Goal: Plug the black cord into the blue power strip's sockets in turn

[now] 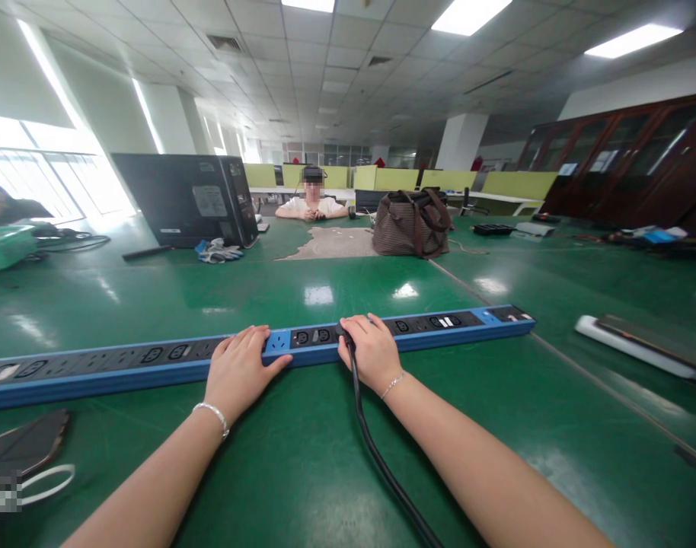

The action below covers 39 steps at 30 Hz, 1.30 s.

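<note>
Power strip (317, 355): long axis left-to-right across desk (268, 464) | right hand (374, 352): grasping black plug (340, 331) at strip, seating unclear | left hand (239, 367): gripping strip, left of plug

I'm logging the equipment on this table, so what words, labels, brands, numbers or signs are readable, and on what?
None can be read.
Power strip: white stickers, any print too small to read.
Black computer: large pale label and smaller marks, too blurred to read.
Wooden cabinet: pale patches on the doors, too blurred to tell whether they bear writing.
</note>
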{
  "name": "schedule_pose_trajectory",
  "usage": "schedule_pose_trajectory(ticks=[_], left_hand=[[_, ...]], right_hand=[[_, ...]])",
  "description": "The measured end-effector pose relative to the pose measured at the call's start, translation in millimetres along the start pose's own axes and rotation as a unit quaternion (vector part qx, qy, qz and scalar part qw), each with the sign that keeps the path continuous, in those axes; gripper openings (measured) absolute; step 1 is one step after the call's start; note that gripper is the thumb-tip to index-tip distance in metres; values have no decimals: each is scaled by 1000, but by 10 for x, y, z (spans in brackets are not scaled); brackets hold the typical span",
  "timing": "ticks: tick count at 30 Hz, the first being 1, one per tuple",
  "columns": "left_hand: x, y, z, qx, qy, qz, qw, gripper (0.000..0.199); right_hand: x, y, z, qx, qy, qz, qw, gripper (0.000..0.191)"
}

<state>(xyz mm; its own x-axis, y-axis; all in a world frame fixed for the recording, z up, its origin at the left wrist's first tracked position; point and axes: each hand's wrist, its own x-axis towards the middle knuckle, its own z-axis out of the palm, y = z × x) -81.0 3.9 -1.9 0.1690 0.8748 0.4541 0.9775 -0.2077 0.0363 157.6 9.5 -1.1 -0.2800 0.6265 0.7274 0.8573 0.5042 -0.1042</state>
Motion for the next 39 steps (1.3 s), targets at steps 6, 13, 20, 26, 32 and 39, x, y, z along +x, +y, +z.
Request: schedule_pose_trajectory(ticks=[6,13,20,26,32,39], left_hand=[[-3,-7,14,3,2,-2,1000,56],[3,1,-1,5,-1,-1,1000,57],[3,-2,6,9,-4,-3,1000,58],[3,-6,9,7,-8,-3,1000,59],[5,-1,-9,4,-6,-3,1000,57],[5,-7,2,-9,-6,-4,1000,56]], right_hand=[[45,-9,7,-18,-15,14,1000,25],[26,0,39,4,1,13,1000,25],[11,75,115,83,30,8,996,23],[-17,129,167,96,33,8,995,23],[-24,123,153,81,13,17,996,25],[11,76,83,67,-29,44,996,23]])
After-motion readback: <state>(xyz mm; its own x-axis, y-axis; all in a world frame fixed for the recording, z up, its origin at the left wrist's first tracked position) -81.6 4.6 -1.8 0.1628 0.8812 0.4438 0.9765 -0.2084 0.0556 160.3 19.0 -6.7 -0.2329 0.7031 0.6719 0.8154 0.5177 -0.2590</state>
